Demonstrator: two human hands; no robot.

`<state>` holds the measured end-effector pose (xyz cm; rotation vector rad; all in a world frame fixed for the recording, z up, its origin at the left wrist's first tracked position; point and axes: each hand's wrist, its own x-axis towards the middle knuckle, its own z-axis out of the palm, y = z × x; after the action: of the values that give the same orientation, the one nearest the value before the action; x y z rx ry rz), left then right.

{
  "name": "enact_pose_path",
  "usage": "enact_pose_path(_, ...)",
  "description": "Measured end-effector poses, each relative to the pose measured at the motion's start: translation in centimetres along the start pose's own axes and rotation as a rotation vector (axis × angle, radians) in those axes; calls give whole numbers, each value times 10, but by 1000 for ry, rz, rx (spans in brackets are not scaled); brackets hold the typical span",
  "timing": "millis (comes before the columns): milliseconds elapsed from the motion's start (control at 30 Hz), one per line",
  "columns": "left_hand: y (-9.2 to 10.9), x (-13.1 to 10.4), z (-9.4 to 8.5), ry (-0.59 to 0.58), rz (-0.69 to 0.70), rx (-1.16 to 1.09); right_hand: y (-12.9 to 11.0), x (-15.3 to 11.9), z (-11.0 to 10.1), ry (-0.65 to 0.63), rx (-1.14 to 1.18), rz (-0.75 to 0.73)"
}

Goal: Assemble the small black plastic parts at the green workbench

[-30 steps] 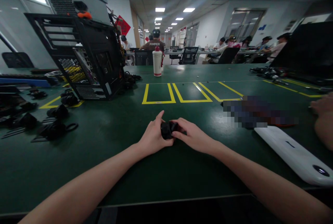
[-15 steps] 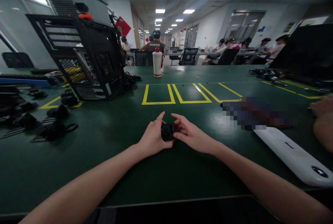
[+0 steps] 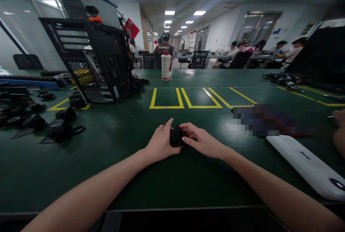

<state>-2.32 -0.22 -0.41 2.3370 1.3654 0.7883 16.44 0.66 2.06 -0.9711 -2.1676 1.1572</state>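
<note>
A small black object (image 3: 175,137) is between my two hands, just above or on the green table (image 3: 129,189). My left hand (image 3: 161,142) wraps round its left side, thumb below and index finger raised. From the right, my right hand (image 3: 198,139) has its thumb and fingertips at the object's right edge, in a loose pinch. What the object is cannot be made out, as it is dark and partly covered by fingers.
An open black computer case (image 3: 94,59) stands at the back left, beside black parts (image 3: 60,131) with cables. A white bottle (image 3: 166,67) stands behind yellow tape outlines. Right of my hands lie a white device (image 3: 304,163), a blurred item and another person's hand (image 3: 340,119).
The whole view has shifted slightly, so the scene sits a little further right. My hands keep nearly the same grip on the black object. The other person's hand shows less at the right edge.
</note>
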Motion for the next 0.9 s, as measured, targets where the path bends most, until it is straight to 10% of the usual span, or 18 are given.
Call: enact_pose_path(900, 9, 5, -16, -201, 215, -142, 8, 6, -8, -47, 361, 186)
